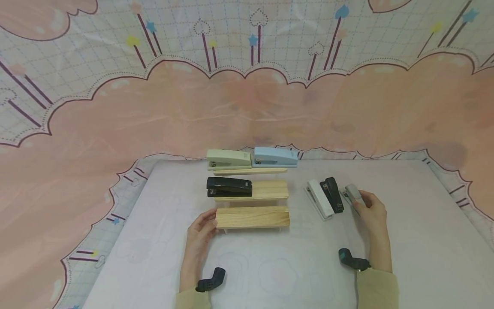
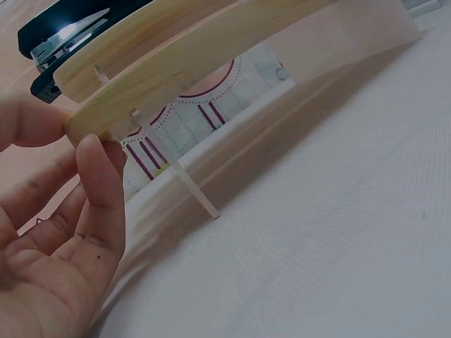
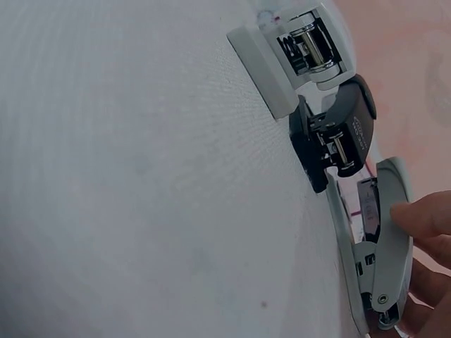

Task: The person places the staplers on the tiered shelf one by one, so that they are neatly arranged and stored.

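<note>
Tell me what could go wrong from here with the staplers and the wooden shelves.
The right hand holds the gray stapler close beside a black stapler, so lifting it carelessly might knock that neighbour.
The left hand pinches the end of the front shelf, which stands on thin legs; a tug could shift or tip it.
Another black stapler, on the middle shelf, juts past that shelf's left end, so a bump might dislodge it.

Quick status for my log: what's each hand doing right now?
Left hand: closed, pinching the left end of the nearest wooden shelf.
Right hand: closed, holding the gray stapler.
</note>
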Demonstrator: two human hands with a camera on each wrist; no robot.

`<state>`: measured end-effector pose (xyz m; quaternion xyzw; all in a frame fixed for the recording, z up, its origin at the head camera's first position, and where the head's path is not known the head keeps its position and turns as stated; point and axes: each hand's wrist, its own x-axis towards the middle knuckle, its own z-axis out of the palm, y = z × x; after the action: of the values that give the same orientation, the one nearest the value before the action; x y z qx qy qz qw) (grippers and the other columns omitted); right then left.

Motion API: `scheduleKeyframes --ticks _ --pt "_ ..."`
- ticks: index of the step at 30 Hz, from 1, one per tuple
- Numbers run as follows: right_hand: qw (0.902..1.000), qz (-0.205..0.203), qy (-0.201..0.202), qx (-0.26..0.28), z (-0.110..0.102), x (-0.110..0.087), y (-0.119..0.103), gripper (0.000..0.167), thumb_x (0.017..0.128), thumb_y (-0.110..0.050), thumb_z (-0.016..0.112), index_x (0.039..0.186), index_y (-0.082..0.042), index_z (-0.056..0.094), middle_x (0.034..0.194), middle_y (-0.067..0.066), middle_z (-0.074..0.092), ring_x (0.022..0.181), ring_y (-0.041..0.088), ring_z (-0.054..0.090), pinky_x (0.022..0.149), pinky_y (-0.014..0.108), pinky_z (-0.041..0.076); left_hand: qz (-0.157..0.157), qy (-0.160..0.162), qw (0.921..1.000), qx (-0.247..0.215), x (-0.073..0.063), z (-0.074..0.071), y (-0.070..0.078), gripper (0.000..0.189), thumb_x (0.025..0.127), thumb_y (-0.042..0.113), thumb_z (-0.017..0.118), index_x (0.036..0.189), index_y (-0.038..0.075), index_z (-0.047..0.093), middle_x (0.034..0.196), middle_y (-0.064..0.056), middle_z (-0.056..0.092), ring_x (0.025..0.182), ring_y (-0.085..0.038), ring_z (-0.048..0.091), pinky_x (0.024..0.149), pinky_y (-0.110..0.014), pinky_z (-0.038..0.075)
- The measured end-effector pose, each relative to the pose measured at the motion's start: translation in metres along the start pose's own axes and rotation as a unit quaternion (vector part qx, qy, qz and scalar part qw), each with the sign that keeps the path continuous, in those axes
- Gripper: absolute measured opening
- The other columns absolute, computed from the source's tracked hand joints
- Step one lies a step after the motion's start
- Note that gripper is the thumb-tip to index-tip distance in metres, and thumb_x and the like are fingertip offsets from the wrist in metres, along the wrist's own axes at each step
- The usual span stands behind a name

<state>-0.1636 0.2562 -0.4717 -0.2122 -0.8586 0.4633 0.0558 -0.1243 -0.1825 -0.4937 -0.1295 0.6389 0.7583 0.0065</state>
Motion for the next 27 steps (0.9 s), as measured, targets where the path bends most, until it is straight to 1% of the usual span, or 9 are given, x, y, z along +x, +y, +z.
scheduleKeyframes --ticks 8,12,21,27 --pt "0.9999 -0.004 0.014 -0.004 0.0020 -0.0002 0.0008 0.046 0.093 -0.010 0.052 0.136 0.001 0.047 0.138 0.030 0.048 0.127 0.050 0.045 0.103 0.059 0.041 0.006 0.005 0.9999 0.011 0.0015 0.0001 -0.0025 0.042 0.089 0.002 0.058 0.131 0.002 0.053 0.108 0.007 0.062 0.092 -0.007 0.060 0.072 -0.017 0.050" --pt "0.9998 -0.006 0.018 -0.003 0.0023 -0.0011 0.0001 0.045 0.092 -0.010 0.052 0.136 0.001 0.048 0.137 0.030 0.049 0.126 0.050 0.046 0.102 0.059 0.042 0.009 0.004 0.9999 0.010 0.0017 -0.0001 -0.0028 0.043 0.089 0.002 0.058 0.132 0.000 0.052 0.107 0.007 0.062 0.092 -0.007 0.060 0.072 -0.017 0.050" --pt "0.9999 0.004 0.010 0.001 0.0011 -0.0022 -0.0029 0.046 0.093 -0.009 0.051 0.138 -0.001 0.046 0.140 0.028 0.047 0.129 0.049 0.044 0.102 0.058 0.042 0.003 0.005 1.0000 0.005 0.0014 -0.0002 -0.0032 0.041 0.089 0.001 0.057 0.131 0.002 0.054 0.108 0.007 0.063 0.093 -0.008 0.060 0.073 -0.017 0.051" --pt "1.0000 -0.001 -0.001 0.005 -0.0035 -0.0057 -0.0088 0.047 0.094 -0.007 0.048 0.140 0.000 0.043 0.141 0.029 0.045 0.130 0.049 0.043 0.102 0.058 0.042 0.002 0.004 1.0000 0.007 0.0013 0.0002 -0.0030 0.041 0.090 0.002 0.056 0.131 0.004 0.054 0.108 0.007 0.062 0.094 -0.007 0.060 0.073 -0.016 0.051"
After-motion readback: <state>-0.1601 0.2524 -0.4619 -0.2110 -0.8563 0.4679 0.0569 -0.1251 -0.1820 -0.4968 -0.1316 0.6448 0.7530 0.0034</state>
